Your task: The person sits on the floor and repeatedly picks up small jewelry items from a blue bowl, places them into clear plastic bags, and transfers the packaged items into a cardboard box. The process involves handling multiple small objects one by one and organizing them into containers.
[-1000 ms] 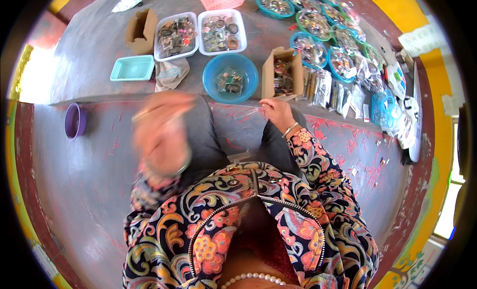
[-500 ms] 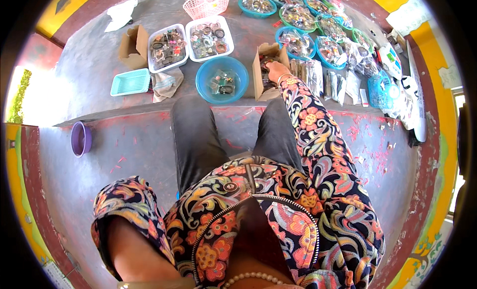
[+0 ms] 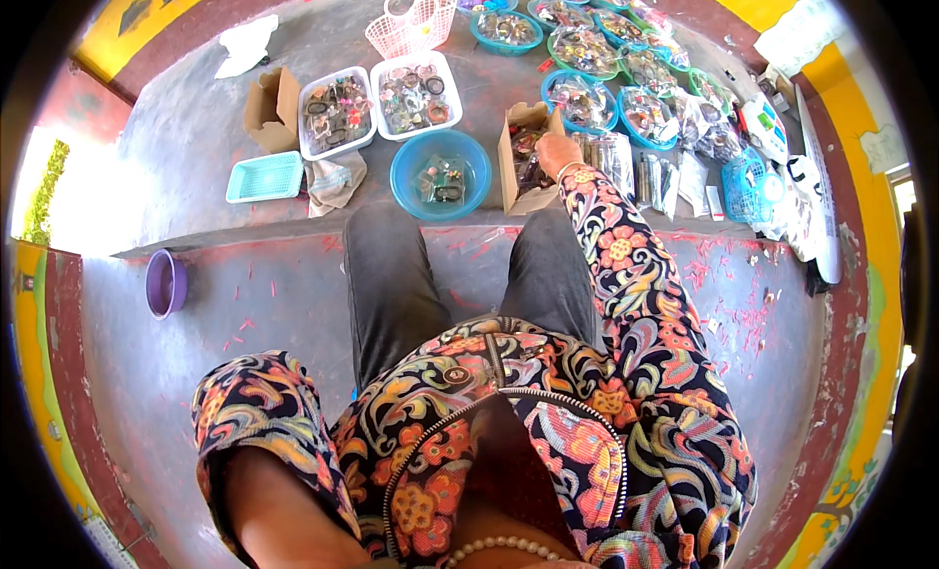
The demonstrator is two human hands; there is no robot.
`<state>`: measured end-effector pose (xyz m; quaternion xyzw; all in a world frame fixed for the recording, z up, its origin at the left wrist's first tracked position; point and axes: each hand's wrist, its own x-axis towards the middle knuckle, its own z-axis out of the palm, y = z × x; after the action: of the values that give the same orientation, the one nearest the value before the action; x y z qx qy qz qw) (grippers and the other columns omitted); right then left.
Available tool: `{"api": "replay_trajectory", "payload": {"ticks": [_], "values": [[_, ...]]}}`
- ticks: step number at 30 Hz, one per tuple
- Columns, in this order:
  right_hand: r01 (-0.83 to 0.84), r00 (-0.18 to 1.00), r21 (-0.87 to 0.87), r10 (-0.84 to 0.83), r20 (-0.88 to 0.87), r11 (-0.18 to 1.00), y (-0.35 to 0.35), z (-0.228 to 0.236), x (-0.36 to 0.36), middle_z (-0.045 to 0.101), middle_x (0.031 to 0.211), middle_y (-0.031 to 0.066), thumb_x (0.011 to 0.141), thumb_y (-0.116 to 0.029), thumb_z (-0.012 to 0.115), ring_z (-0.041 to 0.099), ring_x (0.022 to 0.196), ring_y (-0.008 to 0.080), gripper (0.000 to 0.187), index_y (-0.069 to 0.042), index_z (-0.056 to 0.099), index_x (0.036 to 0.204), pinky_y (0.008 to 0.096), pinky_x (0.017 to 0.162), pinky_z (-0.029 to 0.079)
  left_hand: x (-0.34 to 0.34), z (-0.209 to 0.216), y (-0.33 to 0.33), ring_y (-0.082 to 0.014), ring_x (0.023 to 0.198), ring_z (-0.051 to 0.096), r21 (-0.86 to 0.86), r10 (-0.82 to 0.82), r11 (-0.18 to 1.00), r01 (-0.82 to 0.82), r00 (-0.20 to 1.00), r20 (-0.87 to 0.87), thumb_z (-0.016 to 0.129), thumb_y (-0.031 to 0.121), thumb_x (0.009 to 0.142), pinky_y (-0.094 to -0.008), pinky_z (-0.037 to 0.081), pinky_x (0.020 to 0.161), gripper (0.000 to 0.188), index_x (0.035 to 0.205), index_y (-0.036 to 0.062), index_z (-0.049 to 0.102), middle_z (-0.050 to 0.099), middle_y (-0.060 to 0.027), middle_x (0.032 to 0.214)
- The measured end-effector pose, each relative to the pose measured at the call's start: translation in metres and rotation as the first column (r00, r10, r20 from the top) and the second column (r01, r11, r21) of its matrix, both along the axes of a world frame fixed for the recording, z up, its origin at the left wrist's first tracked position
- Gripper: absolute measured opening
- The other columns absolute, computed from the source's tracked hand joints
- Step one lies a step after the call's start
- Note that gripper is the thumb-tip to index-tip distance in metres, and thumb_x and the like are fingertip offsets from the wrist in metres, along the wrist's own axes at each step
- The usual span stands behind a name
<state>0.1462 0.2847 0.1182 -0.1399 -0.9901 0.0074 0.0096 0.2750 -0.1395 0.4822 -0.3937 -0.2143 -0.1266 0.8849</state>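
My right hand (image 3: 558,155) reaches over the right side of an open cardboard box (image 3: 514,168) on the raised grey platform. Its fingers curl down into the box among small dark and reddish items (image 3: 529,160) in clear wrapping. The fingertips are hidden, so what they grip cannot be made out. Left of the box stands a blue basin (image 3: 403,188) with a few small clear packets (image 3: 448,181) at its bottom. My left forearm (image 3: 284,505) bends back at the lower left, and its hand is out of view.
White trays (image 3: 365,144) of hair ties, a pink basket (image 3: 411,33), a second carton (image 3: 274,109) and a turquoise tray (image 3: 264,178) stand to the left. Several filled basins (image 3: 580,102) and clear packets (image 3: 657,183) crowd the right. A purple bucket (image 3: 166,284) sits on the lower floor.
My right hand has shifted slightly right and nearer within the box, its fingers now more curled. The whole scene sits a little lower in view. My left arm stays bent back.
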Motion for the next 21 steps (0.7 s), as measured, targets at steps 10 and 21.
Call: {"api": "replay_trajectory", "payload": {"ticks": [10,21], "values": [[0.097,0.849,-0.919,-0.514,-0.124,0.382,0.002,0.052,0.045,0.063,0.067,0.006,0.082,-0.02,0.047,0.061,0.057,0.0156,0.022,-0.004,0.062,0.078,0.0274,0.047,0.043,0.012,-0.004,-0.005,-0.0209,0.092,0.049,0.06,0.045,0.997,-0.043,0.999,-0.028,0.051,0.0,0.076,-0.0313,0.041,0.079,0.026,0.101,-0.0038,0.047,0.051,-0.0142,0.098],[-0.318,0.877,-0.809,-0.478,-0.052,-0.495,-0.088,0.083,0.107,0.055,0.068,-0.0006,0.084,-0.014,0.052,0.055,0.049,0.0131,0.007,-0.008,0.054,0.086,0.0223,0.042,0.042,0.018,-0.007,-0.006,-0.0213,0.099,0.047,0.15,0.172,0.975,-0.164,0.984,-0.046,0.054,-0.002,0.072,-0.0315,0.04,0.084,0.034,0.106,-0.0049,0.047,0.051,-0.0155,0.105]]}}
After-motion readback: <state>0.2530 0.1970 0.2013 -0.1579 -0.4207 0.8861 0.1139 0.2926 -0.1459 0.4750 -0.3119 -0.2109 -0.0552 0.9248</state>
